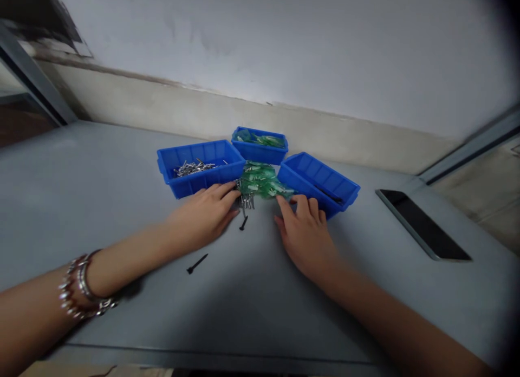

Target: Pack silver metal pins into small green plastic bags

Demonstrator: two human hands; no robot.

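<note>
My left hand point(207, 212) rests by the silver screws point(247, 200), its fingers spread and their tips at the left side of that small pile. Green plastic packets point(262, 179) lie between the blue bins. At their right edge is my right hand point(304, 228), fingers apart, beside the right blue bin point(320, 182). A dark screw point(243, 223) is just below the silver ones, and another dark screw point(197, 263) lies nearer the front. The left blue bin point(203, 176) holds loose silver screws. More green packets sit in the back blue bin point(260, 149).
A phone point(422, 225) lies on the grey table point(252, 306) at the right. Behind the bins stands a wall point(260, 63). Metal frame posts rise at the left point(38, 71) and right point(471, 147) sides.
</note>
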